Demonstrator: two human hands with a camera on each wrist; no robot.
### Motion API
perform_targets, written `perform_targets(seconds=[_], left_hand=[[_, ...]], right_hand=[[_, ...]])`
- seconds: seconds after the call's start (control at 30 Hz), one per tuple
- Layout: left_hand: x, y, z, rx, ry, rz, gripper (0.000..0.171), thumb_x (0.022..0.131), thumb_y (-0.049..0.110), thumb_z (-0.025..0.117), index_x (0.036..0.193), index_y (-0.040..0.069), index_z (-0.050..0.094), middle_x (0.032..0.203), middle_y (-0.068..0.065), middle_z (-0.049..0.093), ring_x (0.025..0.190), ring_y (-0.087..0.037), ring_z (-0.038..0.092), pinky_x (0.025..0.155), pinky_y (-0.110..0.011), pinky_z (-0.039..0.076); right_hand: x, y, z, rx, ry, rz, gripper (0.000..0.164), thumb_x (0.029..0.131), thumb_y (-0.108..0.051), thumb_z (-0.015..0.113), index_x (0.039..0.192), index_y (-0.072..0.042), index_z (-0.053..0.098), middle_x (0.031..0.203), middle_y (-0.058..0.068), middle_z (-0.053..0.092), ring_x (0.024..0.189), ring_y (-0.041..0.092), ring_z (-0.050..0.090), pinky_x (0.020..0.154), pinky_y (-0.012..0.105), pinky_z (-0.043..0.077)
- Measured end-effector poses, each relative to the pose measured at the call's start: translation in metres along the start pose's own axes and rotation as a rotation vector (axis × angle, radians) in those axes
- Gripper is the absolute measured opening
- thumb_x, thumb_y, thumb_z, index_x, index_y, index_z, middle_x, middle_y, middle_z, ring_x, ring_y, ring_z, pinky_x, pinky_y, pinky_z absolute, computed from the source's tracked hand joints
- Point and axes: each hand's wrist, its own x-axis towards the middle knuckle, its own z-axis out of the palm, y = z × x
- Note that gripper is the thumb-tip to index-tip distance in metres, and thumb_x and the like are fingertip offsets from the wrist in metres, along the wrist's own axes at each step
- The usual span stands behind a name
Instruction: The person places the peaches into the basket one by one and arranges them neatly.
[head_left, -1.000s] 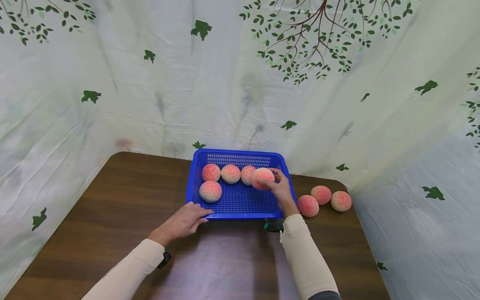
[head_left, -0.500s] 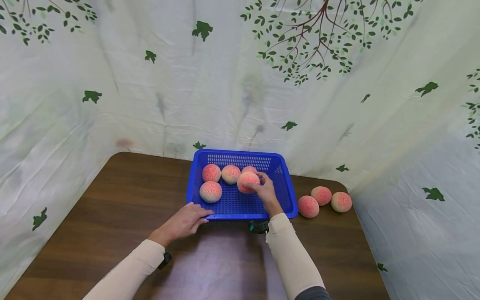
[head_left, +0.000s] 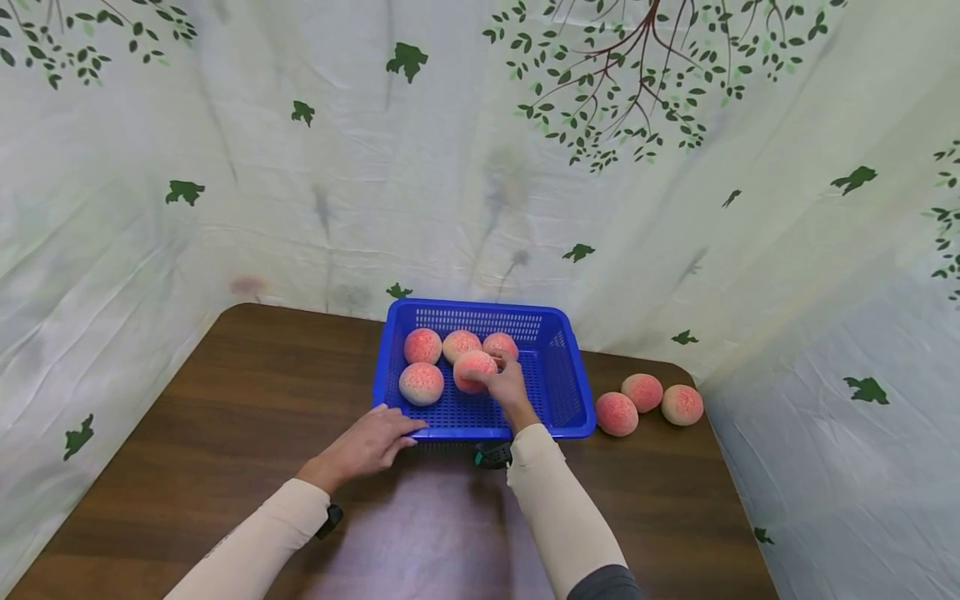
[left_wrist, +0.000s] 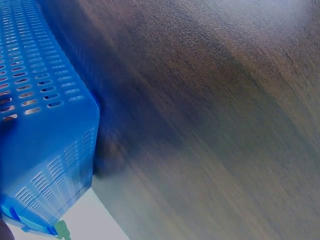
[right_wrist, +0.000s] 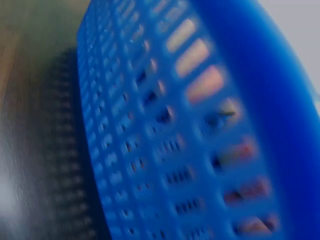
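Note:
In the head view a blue plastic basket (head_left: 555, 425) stands on the table. My right hand (head_left: 506, 385) reaches over its near rim and holds a peach (head_left: 474, 369) low inside, between thumb and fingers. Beside the held peach sits another peach (head_left: 422, 384). Behind these are a left back peach (head_left: 423, 345), a middle peach (head_left: 461, 345) and a partly covered peach (head_left: 501, 343). My left hand (head_left: 367, 442) grips the basket's near left corner, fingers over the rim and thumb outside. The wrist views show mostly the basket's slotted walls; the right one is blurred.
Right of the basket, three peaches lie on the table: a near one (head_left: 617, 413), a back one (head_left: 642, 391) and a far right one (head_left: 682, 404). The brown wooden table (head_left: 225, 433) meets a leaf-patterned cloth (head_left: 450, 167) at the back and sides.
My right hand has carried the peach leftward and slightly down in the basket, uncovering the peach at the back right. The left hand and basket stay put.

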Motion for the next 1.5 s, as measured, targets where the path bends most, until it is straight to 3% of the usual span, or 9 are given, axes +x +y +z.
perform_targets(seconds=[0.13, 0.4, 0.67, 1.0, 1.27, 1.5], left_hand=[[0.0, 0.0, 0.0, -0.007, 0.005, 0.009, 0.023, 0.086, 0.011, 0.069, 0.108, 0.004, 0.069, 0.082, 0.0, 0.064, 0.074, -0.015, 0.055, 0.07, -0.03, 0.039], [0.0, -0.001, 0.001, -0.013, 0.025, 0.03, 0.021, 0.086, 0.01, 0.068, 0.107, 0.004, 0.069, 0.08, 0.0, 0.063, 0.073, -0.015, 0.055, 0.069, -0.031, 0.038], [-0.001, -0.001, 0.002, -0.015, 0.035, 0.04, 0.022, 0.086, 0.009, 0.068, 0.106, 0.003, 0.069, 0.079, 0.0, 0.063, 0.072, -0.015, 0.053, 0.068, -0.03, 0.037], [-0.002, 0.0, 0.0, -0.015, 0.02, 0.015, 0.022, 0.086, 0.012, 0.068, 0.108, 0.005, 0.069, 0.081, 0.001, 0.063, 0.074, -0.015, 0.054, 0.07, -0.03, 0.038], [0.0, 0.0, 0.002, -0.005, 0.024, 0.031, 0.022, 0.085, 0.011, 0.069, 0.106, 0.006, 0.069, 0.08, 0.001, 0.064, 0.072, -0.015, 0.054, 0.067, -0.03, 0.037], [0.0, 0.0, 0.001, -0.009, 0.002, 0.007, 0.021, 0.087, 0.012, 0.067, 0.107, 0.006, 0.069, 0.083, 0.0, 0.066, 0.074, -0.016, 0.056, 0.068, -0.031, 0.038]], right_hand=[[0.001, 0.001, 0.011, -0.044, 0.013, 0.005, 0.06, 0.069, -0.014, 0.084, 0.121, -0.002, 0.058, 0.121, 0.018, 0.057, 0.11, 0.03, 0.054, 0.09, 0.043, 0.046], [0.002, 0.003, 0.021, -0.097, 0.027, 0.023, 0.057, 0.065, -0.011, 0.084, 0.113, 0.001, 0.055, 0.117, 0.016, 0.056, 0.104, 0.027, 0.053, 0.089, 0.043, 0.045], [0.002, 0.006, 0.022, -0.23, 0.032, 0.053, 0.058, 0.067, -0.014, 0.086, 0.117, -0.004, 0.057, 0.118, 0.014, 0.059, 0.107, 0.029, 0.055, 0.088, 0.043, 0.047], [0.004, 0.009, 0.024, -0.344, -0.004, 0.018, 0.064, 0.068, -0.025, 0.085, 0.121, -0.004, 0.056, 0.12, 0.016, 0.06, 0.109, 0.03, 0.056, 0.092, 0.044, 0.045], [0.006, 0.009, 0.025, -0.366, 0.004, 0.038, 0.066, 0.068, -0.021, 0.085, 0.123, -0.004, 0.055, 0.118, 0.017, 0.06, 0.108, 0.031, 0.056, 0.093, 0.046, 0.043], [0.004, 0.006, 0.022, -0.345, -0.011, -0.028, 0.064, 0.069, -0.022, 0.084, 0.122, -0.001, 0.055, 0.112, 0.018, 0.06, 0.099, 0.03, 0.056, 0.087, 0.045, 0.045]])
